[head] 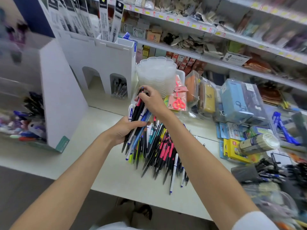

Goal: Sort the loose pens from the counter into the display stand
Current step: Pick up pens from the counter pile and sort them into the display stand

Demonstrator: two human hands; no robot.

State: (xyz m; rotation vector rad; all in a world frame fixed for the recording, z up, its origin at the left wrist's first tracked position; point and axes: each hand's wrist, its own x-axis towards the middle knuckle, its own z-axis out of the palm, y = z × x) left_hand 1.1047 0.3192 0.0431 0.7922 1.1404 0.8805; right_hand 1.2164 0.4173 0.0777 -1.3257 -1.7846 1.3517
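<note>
The fingers [143, 95] of the right hand [153, 102] are pinched together on the top ends of a mixed bundle of black, blue and white plastic pens [138, 114]. The left hand [122, 131] wraps round the bundle's lower half, its fingers curled and clamped on it, pen tips pointing down. The bundle is held above the far end of a fanned pile of black, pink, yellow and white loose pens [159, 150], which lies on the pale counter [106, 171] just right of the tall white cardboard display stand [106, 58]. These pens look light and stiff, with smooth barrels likely to slide past one another, so a slack grip would probably shed a few. The sound hold seems to be round the middle of the bundle, with the other hand squaring the ends, and pocket clips may snag. In the stand, the right arched opening [118, 87] already holds some dark pens. Little writing can be read: a large blue "A" on a white barrel in the bundle, and dark lettering beginning "HOPS" on a white shelf box [235, 59], the rest blurred. Print on the black-and-white hanging packs [104, 19] above the stand is too small to read.
</note>
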